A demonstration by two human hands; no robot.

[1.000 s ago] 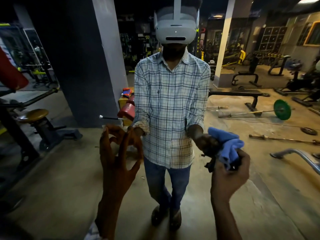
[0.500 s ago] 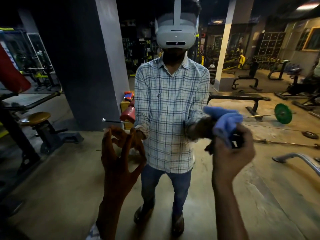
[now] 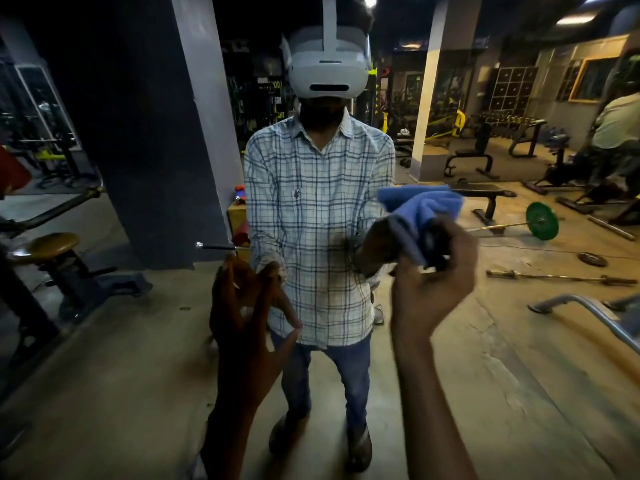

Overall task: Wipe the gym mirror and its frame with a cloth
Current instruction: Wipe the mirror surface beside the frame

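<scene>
Room: dim gym, seen as a reflection; the mirror (image 3: 131,358) fills the view, its frame out of view.
Cloth: blue cloth (image 3: 420,206), bunched, at the glass right of centre, level with the reflected person's chest.
Right hand: right hand (image 3: 433,289) curled round the cloth's lower part; the rest sticks up past the fingers.
Left hand: left hand (image 3: 242,320) holds nothing, fingers straight and spread, tips meeting their reflection.
Key relation: cloth lies ahead of the right hand, on the glass or just off it; cannot tell which.
Writing: yellow lettering on the reflected back wall, unreadable; headset (image 3: 327,72) shows no legible brand.
</scene>
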